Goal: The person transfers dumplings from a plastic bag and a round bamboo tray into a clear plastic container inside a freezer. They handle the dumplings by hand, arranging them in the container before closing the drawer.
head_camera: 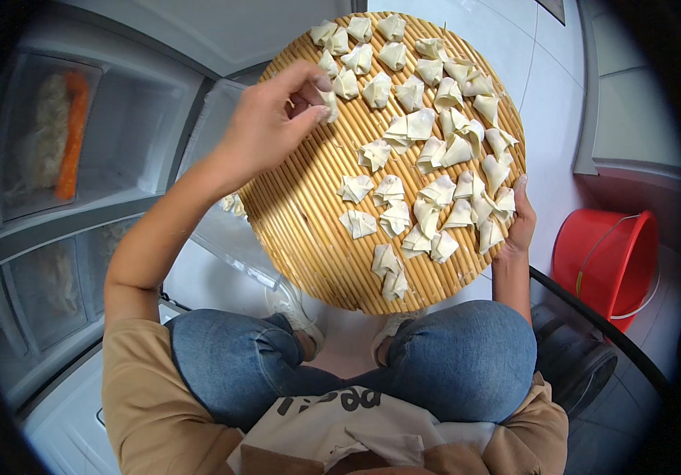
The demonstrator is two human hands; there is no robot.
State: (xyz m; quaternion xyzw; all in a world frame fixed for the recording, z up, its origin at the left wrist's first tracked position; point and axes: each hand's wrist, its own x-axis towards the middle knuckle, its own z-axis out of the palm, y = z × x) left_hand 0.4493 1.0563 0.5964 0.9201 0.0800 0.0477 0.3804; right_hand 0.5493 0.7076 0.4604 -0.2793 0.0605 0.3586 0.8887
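Note:
A round tray of slatted reed or bamboo [310, 219] is held out above my knees. Many folded wontons [377, 90] lie across its top and right side, while its lower left shows bare slats. My right hand [519, 222] grips the tray's right rim, thumb on top. Over the upper left of the tray, my left hand [284, 113] pinches one wonton [329, 105] between thumb and fingertips. Below the tray's left side is a clear plastic drawer [239, 261], pulled out, with some pale wontons [233, 205] visible in it; the tray covers much of it.
An open fridge or freezer [132, 172] stands at my left, its compartments holding bagged food and an orange item [73, 136]. A red bucket [583, 255] lies tilted at right, near a dark cylindrical container [578, 362]. White tiled floor [506, 35] shows beyond the tray.

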